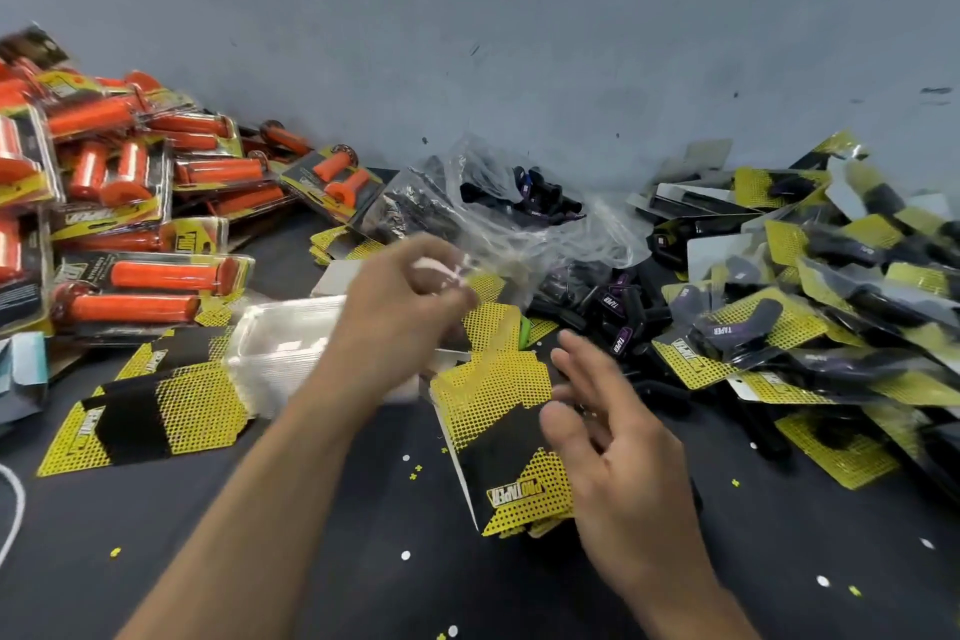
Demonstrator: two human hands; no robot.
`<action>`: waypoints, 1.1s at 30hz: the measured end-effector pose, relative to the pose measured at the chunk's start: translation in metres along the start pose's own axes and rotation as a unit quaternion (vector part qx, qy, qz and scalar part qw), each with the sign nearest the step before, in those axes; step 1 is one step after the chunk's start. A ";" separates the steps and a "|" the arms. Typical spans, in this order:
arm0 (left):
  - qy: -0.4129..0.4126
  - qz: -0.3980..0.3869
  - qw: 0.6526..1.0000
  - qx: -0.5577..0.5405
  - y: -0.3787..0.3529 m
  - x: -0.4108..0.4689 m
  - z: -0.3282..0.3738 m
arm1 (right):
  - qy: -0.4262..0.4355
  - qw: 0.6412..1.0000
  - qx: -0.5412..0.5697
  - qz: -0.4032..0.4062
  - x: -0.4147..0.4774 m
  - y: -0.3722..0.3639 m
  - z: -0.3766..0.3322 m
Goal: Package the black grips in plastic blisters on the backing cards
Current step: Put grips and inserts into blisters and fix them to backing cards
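Observation:
My left hand (410,307) is raised over the table's middle and pinches a clear plastic blister (467,270) by its edge. Below and to the right, my right hand (613,437) hovers with relaxed, spread fingers and holds nothing. Under it lies a small stack of yellow-and-black backing cards (498,411). Loose black grips (618,312) with purple labels are heaped just beyond my right hand. A stack of empty clear blisters (280,343) sits left of my left forearm.
Packaged orange grips (130,203) pile up at the far left. Finished black-grip packs (810,286) are heaped at the right. A clear bag (519,203) with more black grips lies against the grey wall. More backing cards (156,411) lie at the left front.

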State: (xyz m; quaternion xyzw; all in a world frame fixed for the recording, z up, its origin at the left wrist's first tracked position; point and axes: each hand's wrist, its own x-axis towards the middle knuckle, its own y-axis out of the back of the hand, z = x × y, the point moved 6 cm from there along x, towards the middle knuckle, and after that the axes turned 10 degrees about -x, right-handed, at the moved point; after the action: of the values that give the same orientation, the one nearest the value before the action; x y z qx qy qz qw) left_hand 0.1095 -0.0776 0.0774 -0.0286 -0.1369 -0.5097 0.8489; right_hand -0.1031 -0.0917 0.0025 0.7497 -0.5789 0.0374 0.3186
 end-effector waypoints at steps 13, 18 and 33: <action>0.194 -0.381 0.847 -0.316 -0.091 -0.046 -0.064 | -0.072 0.988 0.102 0.091 0.013 0.027 0.014; 0.231 -0.444 0.790 -0.354 -0.098 -0.054 -0.062 | -0.056 0.992 0.012 0.108 0.016 0.043 0.018; 0.222 -0.107 0.865 -0.437 -0.080 -0.021 -0.086 | -0.088 0.932 -0.327 -0.131 0.104 0.035 0.027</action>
State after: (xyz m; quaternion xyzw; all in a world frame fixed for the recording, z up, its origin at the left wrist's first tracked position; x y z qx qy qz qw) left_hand 0.0478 -0.1144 -0.0183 -0.2681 0.2904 -0.5977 0.6975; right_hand -0.1091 -0.1980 0.0400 0.6735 -0.4813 -0.2626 0.4957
